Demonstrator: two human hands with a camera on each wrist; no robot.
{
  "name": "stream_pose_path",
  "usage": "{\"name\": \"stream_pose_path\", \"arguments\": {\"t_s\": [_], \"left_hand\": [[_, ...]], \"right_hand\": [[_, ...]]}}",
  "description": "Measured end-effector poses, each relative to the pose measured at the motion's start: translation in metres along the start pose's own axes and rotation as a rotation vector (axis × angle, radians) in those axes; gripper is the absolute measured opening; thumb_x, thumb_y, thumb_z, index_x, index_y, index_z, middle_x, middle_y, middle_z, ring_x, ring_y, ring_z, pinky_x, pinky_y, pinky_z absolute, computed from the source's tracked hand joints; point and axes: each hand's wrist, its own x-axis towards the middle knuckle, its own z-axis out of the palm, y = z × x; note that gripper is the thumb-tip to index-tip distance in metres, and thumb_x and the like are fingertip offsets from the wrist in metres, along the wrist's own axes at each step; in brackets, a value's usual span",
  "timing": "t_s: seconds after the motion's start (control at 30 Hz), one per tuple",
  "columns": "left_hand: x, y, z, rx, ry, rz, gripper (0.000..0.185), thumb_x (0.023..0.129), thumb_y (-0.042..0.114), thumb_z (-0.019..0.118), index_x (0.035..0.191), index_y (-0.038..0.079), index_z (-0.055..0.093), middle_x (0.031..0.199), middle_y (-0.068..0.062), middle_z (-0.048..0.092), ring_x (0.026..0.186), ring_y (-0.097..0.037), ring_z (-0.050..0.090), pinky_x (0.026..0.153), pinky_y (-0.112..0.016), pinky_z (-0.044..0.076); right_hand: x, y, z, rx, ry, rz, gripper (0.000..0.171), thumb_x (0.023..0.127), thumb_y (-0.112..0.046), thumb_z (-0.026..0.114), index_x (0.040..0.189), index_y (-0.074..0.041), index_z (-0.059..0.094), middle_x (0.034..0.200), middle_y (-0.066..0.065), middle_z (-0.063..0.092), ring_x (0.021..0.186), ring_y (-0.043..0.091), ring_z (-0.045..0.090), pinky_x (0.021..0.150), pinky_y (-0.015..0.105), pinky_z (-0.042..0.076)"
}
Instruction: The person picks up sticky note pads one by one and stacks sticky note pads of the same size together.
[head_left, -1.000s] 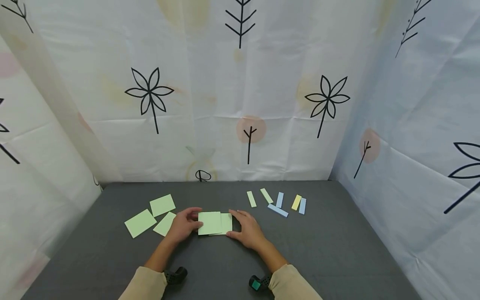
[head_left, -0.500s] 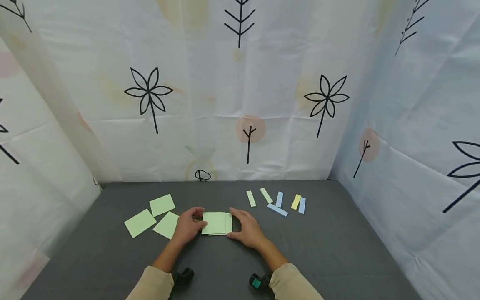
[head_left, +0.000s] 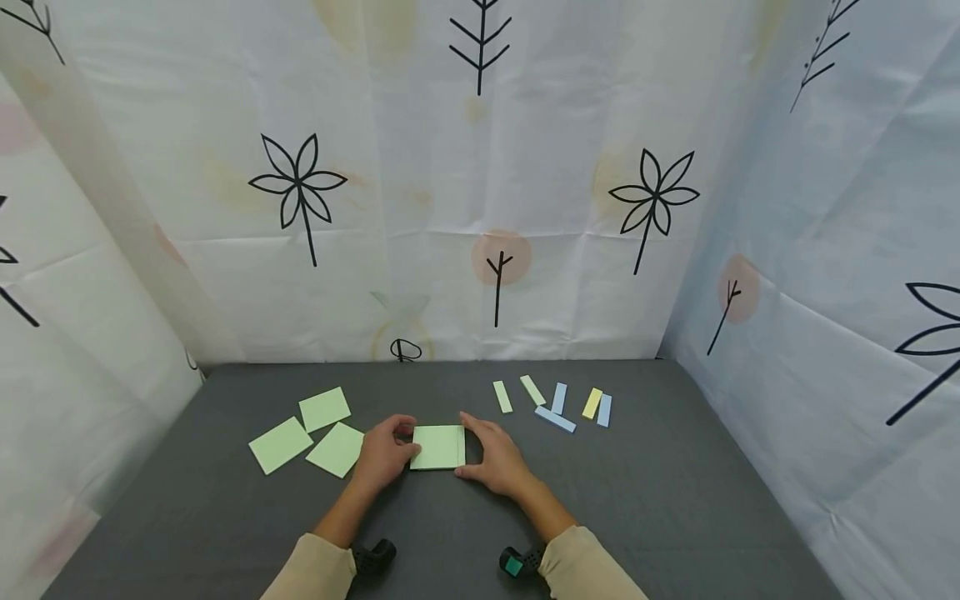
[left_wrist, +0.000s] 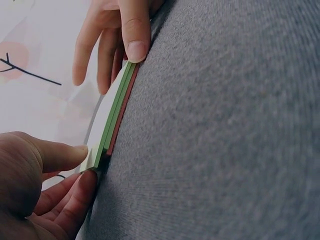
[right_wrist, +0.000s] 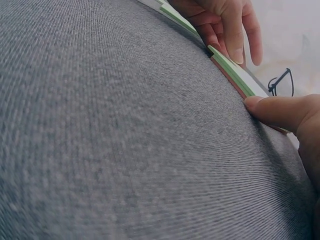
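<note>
You have both hands on a small stack of pale green cards (head_left: 438,447) lying flat on the grey table (head_left: 660,500). Your left hand (head_left: 384,455) is at the stack's left edge and your right hand (head_left: 495,457) at its right edge, so the stack sits squarely between your fingertips.

In the left wrist view your left thumb (left_wrist: 55,155) presses down on the near corner of the top card while the other fingers curl in under the edge, a light pinch. At the far end of the stack your right thumb (left_wrist: 134,30) butts against the edge. In the right wrist view the same thumb (right_wrist: 280,111) lies flat against the side of the stack, the remaining fingers loosely bent rather than wrapped around anything. From the side, the stack (left_wrist: 114,116) shows several layers, green with a reddish one at the bottom, and the edges line up closely. Pushing in from both ends like this looks like a way to square the cards against each other.

Out past your left fingers, three more green cards (head_left: 324,408) lie loose and angled, near one another but apart from the stack. Beyond your right fingertips, farther back, a scatter of narrow strips (head_left: 555,403) in green, blue and yellow lies well apart from your hands. Printed curtains (head_left: 480,192) stand behind the table.
</note>
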Motion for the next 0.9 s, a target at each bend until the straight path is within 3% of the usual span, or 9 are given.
{"name": "stream_pose_path", "arguments": {"t_s": [0.5, 0.9], "left_hand": [[-0.002, 0.006, 0.006, 0.017, 0.027, 0.013, 0.042, 0.075, 0.001, 0.079, 0.115, 0.003, 0.066, 0.101, -0.012, 0.069, 0.073, -0.016, 0.064, 0.064, -0.036, 0.050], [-0.005, 0.011, 0.011, 0.030, 0.042, 0.022, 0.042, 0.074, 0.001, 0.079, 0.114, 0.003, 0.066, 0.100, -0.011, 0.069, 0.073, -0.017, 0.064, 0.064, -0.037, 0.051]], "right_hand": [[0.001, 0.002, -0.005, 0.079, -0.028, 0.022, 0.087, 0.077, -0.020, 0.084, 0.150, -0.011, 0.037, 0.136, 0.006, 0.056, 0.131, 0.028, 0.042, 0.105, 0.049, 0.035], [0.000, 0.000, -0.005, 0.079, -0.026, 0.032, 0.088, 0.077, -0.020, 0.084, 0.150, -0.013, 0.037, 0.135, 0.004, 0.058, 0.131, 0.028, 0.043, 0.105, 0.049, 0.036]]}}
